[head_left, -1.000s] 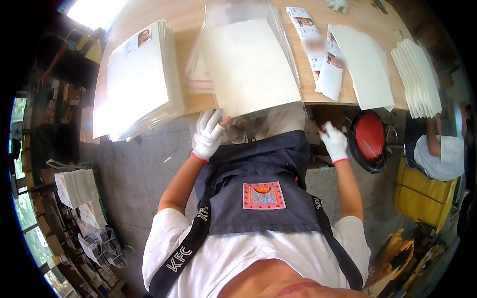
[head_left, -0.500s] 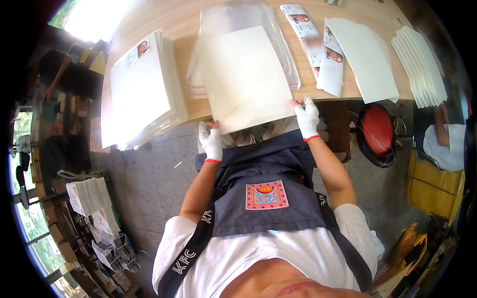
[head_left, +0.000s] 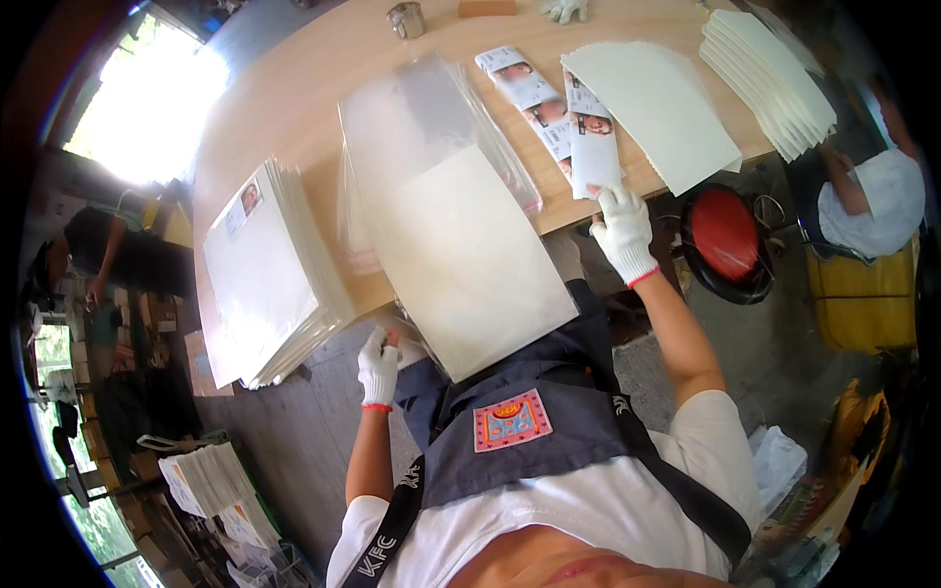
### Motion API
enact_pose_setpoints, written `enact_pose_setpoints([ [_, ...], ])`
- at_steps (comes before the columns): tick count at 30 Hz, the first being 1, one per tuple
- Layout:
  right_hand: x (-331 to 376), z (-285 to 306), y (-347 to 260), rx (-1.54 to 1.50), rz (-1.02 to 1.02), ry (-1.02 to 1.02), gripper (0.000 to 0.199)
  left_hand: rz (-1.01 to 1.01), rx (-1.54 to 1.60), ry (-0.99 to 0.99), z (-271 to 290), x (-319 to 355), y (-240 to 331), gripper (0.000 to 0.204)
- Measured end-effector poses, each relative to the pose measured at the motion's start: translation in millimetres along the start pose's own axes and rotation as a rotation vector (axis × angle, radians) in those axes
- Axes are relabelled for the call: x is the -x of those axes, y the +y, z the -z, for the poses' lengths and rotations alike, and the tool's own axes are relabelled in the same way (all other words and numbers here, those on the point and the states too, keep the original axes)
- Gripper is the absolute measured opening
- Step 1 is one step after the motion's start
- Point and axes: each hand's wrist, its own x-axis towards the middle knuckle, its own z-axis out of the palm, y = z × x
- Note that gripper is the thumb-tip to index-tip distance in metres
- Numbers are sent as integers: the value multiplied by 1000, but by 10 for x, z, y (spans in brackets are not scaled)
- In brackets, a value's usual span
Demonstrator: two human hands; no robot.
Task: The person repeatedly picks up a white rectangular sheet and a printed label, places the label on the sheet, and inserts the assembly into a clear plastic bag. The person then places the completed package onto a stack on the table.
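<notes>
A white card sheet (head_left: 470, 265) lies partly in a clear plastic sleeve (head_left: 392, 118) on the sleeve stack and juts over the table's near edge towards my apron. My left hand (head_left: 376, 368), in a white fingerless glove, is closed by the sheet's lower left side, seemingly pinching a flap of clear plastic. My right hand (head_left: 624, 235), gloved alike, reaches to the near end of a folded label strip (head_left: 593, 147) printed with small portraits. Its fingertips touch the strip, with thumb and forefinger apart. Another label strip (head_left: 524, 88) lies beside it.
On the left stands a stack of sleeved cards (head_left: 265, 284), the top one labelled. Fanned white sheets (head_left: 657, 108) and another fanned pile (head_left: 769, 83) lie to the right. A metal cup (head_left: 406, 20) is at the back. A red stool (head_left: 725, 240) and a seated person (head_left: 872, 201) are at right.
My right hand has left the card sheet and moved to the label strip. My left hand has dropped away from the sheet's corner. The sheet now juts further towards me, and the view has turned.
</notes>
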Motion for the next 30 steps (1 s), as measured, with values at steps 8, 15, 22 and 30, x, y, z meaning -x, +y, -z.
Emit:
enact_pose_setpoints([
  [8,-57,-51,404,-132,350,196,37,-132,435,-552,-1008,-588,1418,42],
  [15,860,419,210,-411,590,165,35,356,1169,-825,-2143,-858,1773,28],
  [22,731,400,148,-375,242,222,31,77,860,-401,-2286,-580,1893,10],
  [30,-83,127,98,-407,257,92,16,-167,606,-295,-2176,-760,2085,14],
])
